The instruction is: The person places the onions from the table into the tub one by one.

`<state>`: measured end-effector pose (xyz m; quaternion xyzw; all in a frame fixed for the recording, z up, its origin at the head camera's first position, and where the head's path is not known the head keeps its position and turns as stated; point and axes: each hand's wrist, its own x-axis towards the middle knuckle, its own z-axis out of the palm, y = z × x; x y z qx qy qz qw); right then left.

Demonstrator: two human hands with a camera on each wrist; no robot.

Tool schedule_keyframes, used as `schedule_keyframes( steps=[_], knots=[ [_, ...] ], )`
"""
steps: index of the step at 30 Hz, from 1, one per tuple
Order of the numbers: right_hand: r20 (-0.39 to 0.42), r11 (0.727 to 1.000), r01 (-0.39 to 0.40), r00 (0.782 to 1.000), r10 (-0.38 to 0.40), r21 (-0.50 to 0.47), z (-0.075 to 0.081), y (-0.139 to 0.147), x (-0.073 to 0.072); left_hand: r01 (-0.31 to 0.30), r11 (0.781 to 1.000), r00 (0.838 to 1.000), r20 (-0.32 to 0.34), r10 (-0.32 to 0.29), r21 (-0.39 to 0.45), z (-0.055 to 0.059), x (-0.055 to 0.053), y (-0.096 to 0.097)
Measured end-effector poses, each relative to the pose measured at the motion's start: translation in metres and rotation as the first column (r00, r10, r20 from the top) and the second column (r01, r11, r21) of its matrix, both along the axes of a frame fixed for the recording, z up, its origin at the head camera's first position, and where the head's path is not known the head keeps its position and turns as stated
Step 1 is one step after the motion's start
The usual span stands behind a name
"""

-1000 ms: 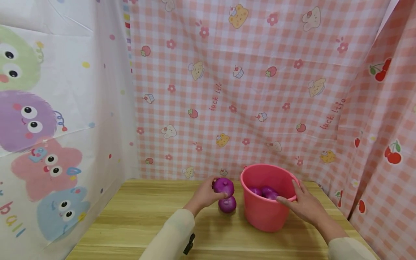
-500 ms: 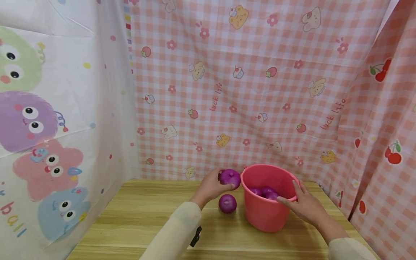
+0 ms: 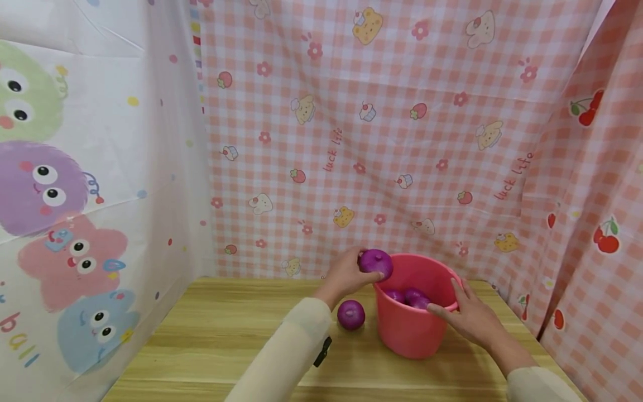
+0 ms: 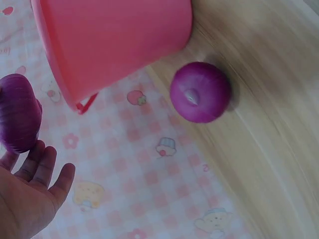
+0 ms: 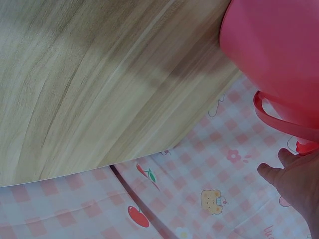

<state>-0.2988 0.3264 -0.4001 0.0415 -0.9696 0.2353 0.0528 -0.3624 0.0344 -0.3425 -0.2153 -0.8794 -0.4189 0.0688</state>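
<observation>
A purple onion is held by my left hand, thumb in front and fingers behind, at the left rim of a pink bucket. In the left wrist view this onion shows at the left edge, some fingers stretched out below it. Several purple onions lie inside the bucket. Another onion rests on the table just left of it. My right hand holds the bucket's right rim, thumb at the near side. The right wrist view shows two of its fingers beside the bucket's red handle.
The wooden table ends at a pink checked curtain behind. A white cloth with cartoon figures hangs on the left, and a cherry-print curtain on the right. A black strap hangs by the left sleeve.
My left hand has lifted its onion up and rightward, from over the table onion to the bucket's left rim. The right hand, bucket and other onions have stayed in place.
</observation>
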Motion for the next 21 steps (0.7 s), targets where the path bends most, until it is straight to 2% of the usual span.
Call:
schedule_keyframes(
  steps=[9, 13, 18, 21],
  knots=[
    [0.007, 1.0, 0.001, 1.0, -0.001, 0.019, 0.0, 0.0, 0.0, 0.039, 0.999, 0.999, 0.004, -0.039, -0.013, 0.002, 0.003, 0.027],
    [0.008, 1.0, -0.001, 1.0, 0.001, 0.015, 0.001, 0.0, 0.001, 0.066, 0.998, 0.997, 0.04, -0.066, 0.004, 0.002, 0.006, 0.036],
    [0.008, 1.0, 0.001, 1.0, -0.001, 0.012, 0.003, -0.001, 0.002, 0.071, 0.995, 0.99, 0.113, -0.078, 0.064, 0.002, 0.008, 0.039],
    [0.0, 1.0, -0.001, 1.0, 0.001, 0.014, 0.003, -0.002, 0.002, 0.057, 0.996, 0.993, 0.103, -0.064, 0.069, 0.001, 0.006, 0.036]
  ],
)
